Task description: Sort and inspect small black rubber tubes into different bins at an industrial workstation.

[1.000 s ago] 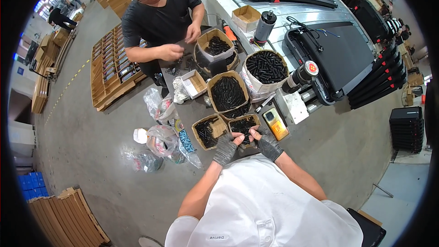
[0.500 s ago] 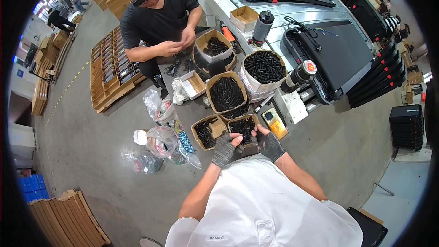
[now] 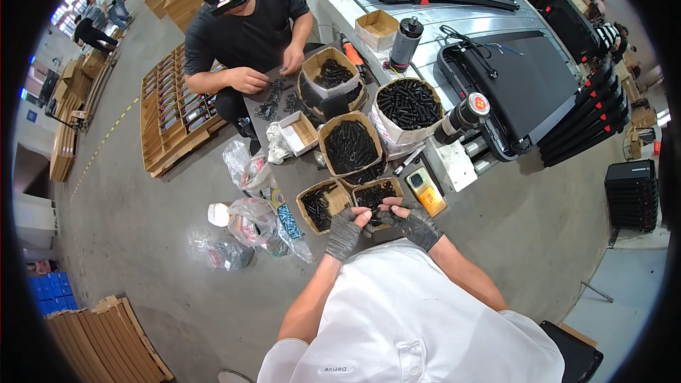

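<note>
My left hand (image 3: pixel 345 232), in a dark fingerless glove, is closed in a pinch over the near edge of a small box of black parts (image 3: pixel 374 193). My right hand (image 3: pixel 415 225), gloved the same way, meets it there with thumb and fingers together. Something small and dark seems to sit between the fingertips, too small to name. Left of that box stands a second small cardboard box (image 3: pixel 340 203) with black screw-like pieces. Beyond both is a bigger box of long black bolts (image 3: pixel 350 146). A yellow-backed phone (image 3: pixel 427 192) lies just right of my right hand.
A co-worker (image 3: pixel 248 32) sits across the table over loose black rings (image 3: pixel 268 108). Farther right stand a white sack of black bolts (image 3: pixel 409 104) and a black cylindrical motor (image 3: pixel 463 118). Plastic bags (image 3: pixel 252 221) lie left of the table, beside a bag of blue screws (image 3: pixel 289 220).
My right hand has shifted left, its fingers now stretched toward my left fingertips. The co-worker's hands have parted and lowered toward the table.
</note>
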The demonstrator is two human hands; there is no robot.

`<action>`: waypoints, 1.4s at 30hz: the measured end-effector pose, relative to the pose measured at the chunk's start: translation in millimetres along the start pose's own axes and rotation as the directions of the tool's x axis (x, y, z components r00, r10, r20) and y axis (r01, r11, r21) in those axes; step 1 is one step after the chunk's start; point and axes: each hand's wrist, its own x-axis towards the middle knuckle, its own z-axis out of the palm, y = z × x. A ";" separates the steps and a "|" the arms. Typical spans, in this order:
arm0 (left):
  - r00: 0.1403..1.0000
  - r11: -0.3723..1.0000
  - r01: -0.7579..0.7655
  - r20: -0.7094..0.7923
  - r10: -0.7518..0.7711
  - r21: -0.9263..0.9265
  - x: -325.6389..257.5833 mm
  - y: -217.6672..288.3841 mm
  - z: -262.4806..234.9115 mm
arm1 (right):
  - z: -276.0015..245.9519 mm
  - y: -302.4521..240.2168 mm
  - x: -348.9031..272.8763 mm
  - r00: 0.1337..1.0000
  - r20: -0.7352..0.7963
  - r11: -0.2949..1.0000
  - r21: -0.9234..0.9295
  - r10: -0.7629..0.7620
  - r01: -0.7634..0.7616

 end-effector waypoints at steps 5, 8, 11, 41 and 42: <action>1.000 0.999 -0.015 -0.004 0.015 0.051 1.8 -6.2 -3.2 | 12.7 -7.0 -1.0 0.995 -0.098 0.958 -0.287 -0.037 0.008; 1.000 0.998 -0.003 -0.007 0.004 0.056 2.2 -3.5 -1.4 | 5.5 -2.9 1.8 0.990 -0.084 0.912 -0.405 -0.112 0.068; 1.000 0.998 0.000 -0.010 0.001 0.059 0.6 1.8 -0.7 | 10.6 -4.9 2.0 0.991 -0.107 0.931 -0.362 -0.079 0.035; 0.999 0.998 0.045 -0.009 -0.045 -0.047 8.7 3.4 -0.6 | 38.8 3.9 12.0 0.878 -0.017 0.479 -0.843 -0.478 0.245; 1.000 1.000 0.003 -0.007 -0.003 0.004 8.8 5.0 -1.5 | 40.0 2.7 12.1 0.882 -0.045 0.512 -0.827 -0.468 0.230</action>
